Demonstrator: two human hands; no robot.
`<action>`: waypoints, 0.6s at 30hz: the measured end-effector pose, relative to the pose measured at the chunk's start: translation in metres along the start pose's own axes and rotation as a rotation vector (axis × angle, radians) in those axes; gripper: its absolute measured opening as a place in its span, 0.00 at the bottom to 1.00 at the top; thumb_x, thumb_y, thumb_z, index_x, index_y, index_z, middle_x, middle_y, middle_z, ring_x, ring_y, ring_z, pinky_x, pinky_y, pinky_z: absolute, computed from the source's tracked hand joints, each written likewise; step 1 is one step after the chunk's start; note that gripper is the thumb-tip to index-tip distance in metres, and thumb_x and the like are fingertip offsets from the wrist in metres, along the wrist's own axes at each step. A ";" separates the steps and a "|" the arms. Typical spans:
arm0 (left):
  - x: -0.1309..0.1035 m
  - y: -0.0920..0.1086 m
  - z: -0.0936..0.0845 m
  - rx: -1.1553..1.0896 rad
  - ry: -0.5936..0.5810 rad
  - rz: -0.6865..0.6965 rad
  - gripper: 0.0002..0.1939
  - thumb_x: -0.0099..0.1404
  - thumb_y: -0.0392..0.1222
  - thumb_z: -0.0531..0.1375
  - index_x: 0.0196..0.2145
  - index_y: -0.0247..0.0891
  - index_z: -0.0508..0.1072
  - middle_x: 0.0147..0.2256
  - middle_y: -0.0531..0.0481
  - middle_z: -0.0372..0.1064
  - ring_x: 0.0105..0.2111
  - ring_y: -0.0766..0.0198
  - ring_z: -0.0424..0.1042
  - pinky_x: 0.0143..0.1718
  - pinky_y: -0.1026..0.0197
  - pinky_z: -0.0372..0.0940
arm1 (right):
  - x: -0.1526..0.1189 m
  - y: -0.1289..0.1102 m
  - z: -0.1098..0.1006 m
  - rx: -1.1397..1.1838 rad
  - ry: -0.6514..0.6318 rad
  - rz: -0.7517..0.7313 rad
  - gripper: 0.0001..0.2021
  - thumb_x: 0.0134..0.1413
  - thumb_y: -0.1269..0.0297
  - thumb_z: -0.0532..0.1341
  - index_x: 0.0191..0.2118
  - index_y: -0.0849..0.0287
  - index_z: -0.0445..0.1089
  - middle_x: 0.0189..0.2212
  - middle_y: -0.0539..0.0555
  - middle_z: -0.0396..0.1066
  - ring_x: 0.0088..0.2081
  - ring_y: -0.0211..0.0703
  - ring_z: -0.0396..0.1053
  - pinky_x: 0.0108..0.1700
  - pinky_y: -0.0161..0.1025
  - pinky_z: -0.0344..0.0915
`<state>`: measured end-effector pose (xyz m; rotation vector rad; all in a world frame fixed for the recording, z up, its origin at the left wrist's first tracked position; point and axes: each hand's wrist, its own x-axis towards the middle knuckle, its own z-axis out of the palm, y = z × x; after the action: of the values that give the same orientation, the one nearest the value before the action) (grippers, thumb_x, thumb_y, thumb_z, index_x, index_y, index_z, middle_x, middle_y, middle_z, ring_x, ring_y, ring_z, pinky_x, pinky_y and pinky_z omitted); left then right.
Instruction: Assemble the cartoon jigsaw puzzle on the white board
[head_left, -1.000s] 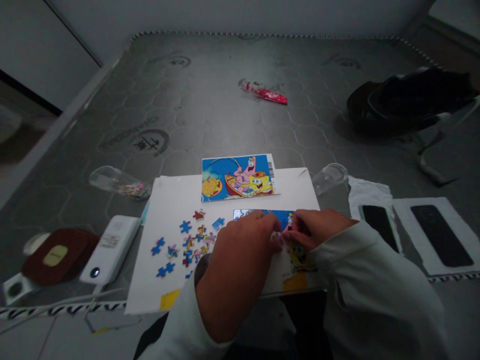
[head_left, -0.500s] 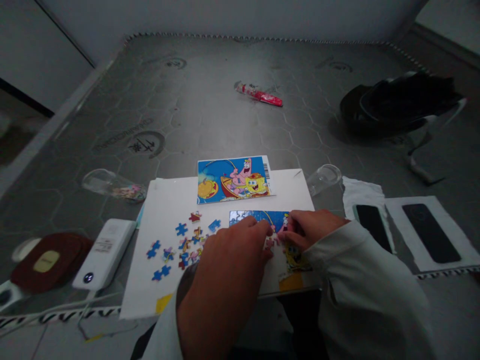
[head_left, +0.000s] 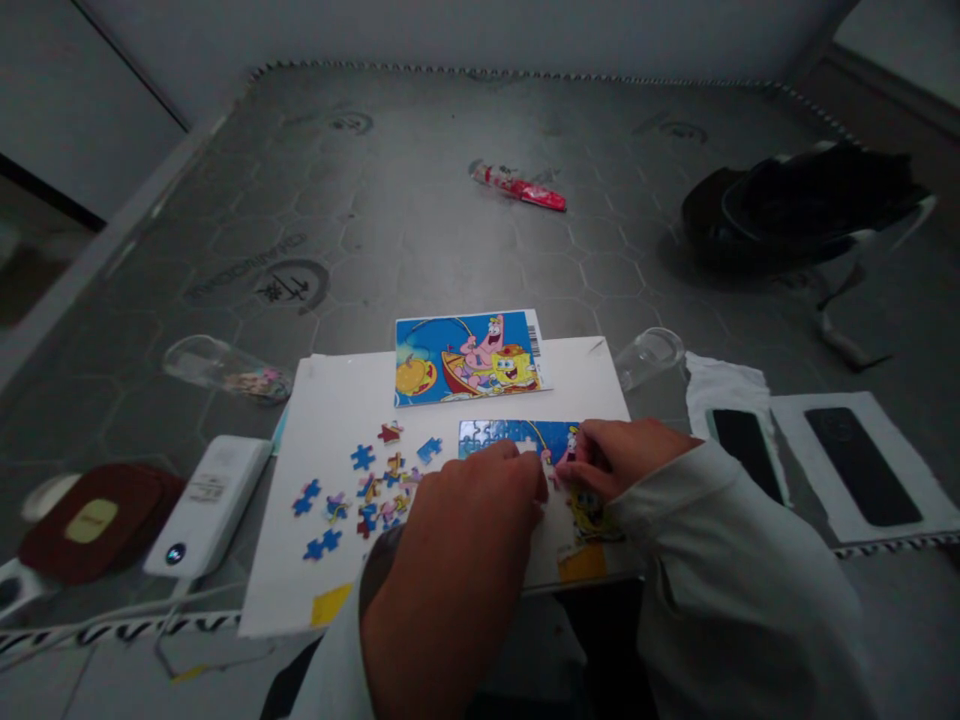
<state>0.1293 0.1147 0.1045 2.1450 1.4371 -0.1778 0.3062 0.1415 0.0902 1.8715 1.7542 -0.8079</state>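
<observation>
A partly joined jigsaw puzzle [head_left: 487, 432] with blue, pink and yellow parts lies on a white board [head_left: 281, 590]. Over its lower left part is my left hand [head_left: 469, 530], fingers curled together; what they hold, if anything, is hidden. My right hand [head_left: 630, 455] rests at the puzzle's right side, its closed fingertips on the pink section. It covers part of the picture, and a yellow section [head_left: 589, 515] shows below it. Loose jigsaw pieces [head_left: 362, 458] are scattered left of my left hand. Behind the puzzle lies a picture card [head_left: 469, 360] with the cartoon scene.
Clear plastic cups [head_left: 225, 370] [head_left: 651, 355] lie beside the board, the left one holding small bits. A white power bank [head_left: 210, 505] and a brown case [head_left: 97, 525] sit left. Phones [head_left: 746, 455] [head_left: 862, 465] rest right. Farther back are a red wrapper [head_left: 517, 187] and a black bag [head_left: 795, 210].
My left fingers have shifted slightly, uncovering a little more of the puzzle's blue upper part. My right hand stays nearly still.
</observation>
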 end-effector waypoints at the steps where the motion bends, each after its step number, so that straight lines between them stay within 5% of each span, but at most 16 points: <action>1: 0.000 0.000 0.001 -0.002 0.009 0.001 0.09 0.68 0.36 0.56 0.36 0.45 0.76 0.37 0.51 0.76 0.33 0.52 0.76 0.32 0.53 0.64 | -0.001 -0.001 0.000 0.003 -0.004 0.009 0.14 0.58 0.47 0.61 0.35 0.52 0.72 0.36 0.56 0.79 0.37 0.50 0.75 0.34 0.42 0.60; 13: -0.006 0.012 -0.004 0.000 -0.044 -0.007 0.09 0.69 0.34 0.57 0.38 0.42 0.78 0.39 0.49 0.76 0.33 0.53 0.77 0.31 0.53 0.70 | 0.005 0.007 0.004 0.002 -0.041 -0.032 0.12 0.59 0.51 0.59 0.31 0.52 0.68 0.32 0.55 0.78 0.33 0.48 0.73 0.33 0.42 0.59; 18: -0.009 0.021 -0.011 -0.073 -0.143 -0.009 0.11 0.70 0.32 0.55 0.41 0.40 0.78 0.42 0.46 0.77 0.37 0.52 0.79 0.34 0.53 0.74 | 0.005 0.017 0.013 0.088 0.146 -0.160 0.12 0.57 0.54 0.59 0.25 0.51 0.65 0.25 0.53 0.76 0.27 0.46 0.71 0.30 0.42 0.58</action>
<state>0.1420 0.1078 0.1250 2.0247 1.3512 -0.2717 0.3220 0.1344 0.0760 1.9078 2.0089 -0.8382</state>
